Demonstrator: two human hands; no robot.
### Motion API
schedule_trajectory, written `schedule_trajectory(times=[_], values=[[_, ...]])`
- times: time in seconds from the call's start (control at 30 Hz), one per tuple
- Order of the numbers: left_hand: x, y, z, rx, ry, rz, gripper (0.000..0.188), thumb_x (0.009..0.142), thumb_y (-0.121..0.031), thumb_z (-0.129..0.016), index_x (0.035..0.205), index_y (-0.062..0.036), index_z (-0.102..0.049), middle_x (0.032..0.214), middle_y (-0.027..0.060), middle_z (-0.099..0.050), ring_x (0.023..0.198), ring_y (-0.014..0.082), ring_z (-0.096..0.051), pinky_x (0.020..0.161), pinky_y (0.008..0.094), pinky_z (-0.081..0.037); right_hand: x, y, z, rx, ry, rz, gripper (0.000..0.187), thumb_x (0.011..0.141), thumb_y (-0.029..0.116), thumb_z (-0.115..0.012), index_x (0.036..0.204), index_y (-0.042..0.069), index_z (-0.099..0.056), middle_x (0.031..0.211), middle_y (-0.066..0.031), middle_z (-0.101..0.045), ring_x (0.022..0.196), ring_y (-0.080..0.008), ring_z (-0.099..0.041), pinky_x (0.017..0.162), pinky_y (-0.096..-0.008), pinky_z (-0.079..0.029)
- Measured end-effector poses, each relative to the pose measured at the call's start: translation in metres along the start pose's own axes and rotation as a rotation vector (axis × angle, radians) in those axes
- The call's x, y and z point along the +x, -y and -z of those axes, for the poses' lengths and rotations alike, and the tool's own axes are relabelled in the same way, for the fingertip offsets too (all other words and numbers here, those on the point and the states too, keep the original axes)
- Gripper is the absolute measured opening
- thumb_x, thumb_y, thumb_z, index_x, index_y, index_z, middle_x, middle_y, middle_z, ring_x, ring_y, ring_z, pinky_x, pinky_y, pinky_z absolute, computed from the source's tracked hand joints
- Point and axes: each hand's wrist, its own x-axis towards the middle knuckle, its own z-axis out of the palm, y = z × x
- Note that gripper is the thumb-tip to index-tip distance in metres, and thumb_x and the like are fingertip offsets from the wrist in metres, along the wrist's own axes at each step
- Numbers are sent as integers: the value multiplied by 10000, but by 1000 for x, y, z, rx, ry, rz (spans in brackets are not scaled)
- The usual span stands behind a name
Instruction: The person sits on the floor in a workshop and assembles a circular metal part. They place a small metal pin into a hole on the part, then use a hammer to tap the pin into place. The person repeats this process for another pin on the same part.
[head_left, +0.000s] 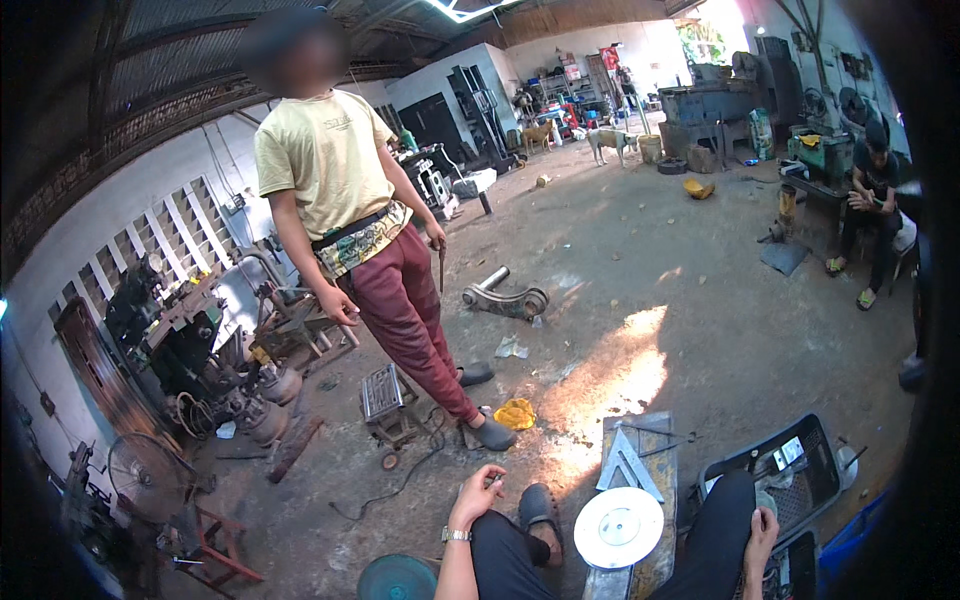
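On the narrow bench (652, 572) between the seated person's knees, a white disc (619, 528) lies flat, just beside or partly over a grey A-shaped piece (613, 465); a thin dark tool (660, 437) rests at the bench's far end. The left hand (478, 497), left of the bench near the knee, has half-curled fingers, and I can't tell whether anything small is pinched in them. The right hand (762, 535), right of the bench beside the other thigh, is bent near a greenish round thing (766, 503), whether gripping it or merely in front of it I can't make out. Farther right of the bench sits a black crate (822, 470) of loose items. As I'd judge it, the pieces are set out and little more: neither hand touches the disc, nothing looks joined or finished, and how much is left doesn't show. As for writing, the disc's small markings around its centre are too fine to read, and so is the print across the yellow shirt (325, 150) of someone standing beyond the bench, to its left.
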Motion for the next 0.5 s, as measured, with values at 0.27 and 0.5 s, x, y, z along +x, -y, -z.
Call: schedule_trajectory(times=[0.27,0.5], values=[[4,13,-2,-24,-2,-81,416,919,129,-511,1286,-58,-575,1162,102,-611,971,178,-671,723,304,-542,-1,-7,33,0,123,-71,213,913,163,-658,881,-46,-682,796,-30,-619,778,-117,-557,730,-281,-421],[4,17,-2,-48,-33,-95,454,904,157,-473,1294,-54,-570,1159,122,-608,954,192,-679,763,316,-576,39,-3,38,151,385,-381,54,808,-6,-694,832,-2,-645,679,-17,-623,491,-77,-527,440,-225,-367]])
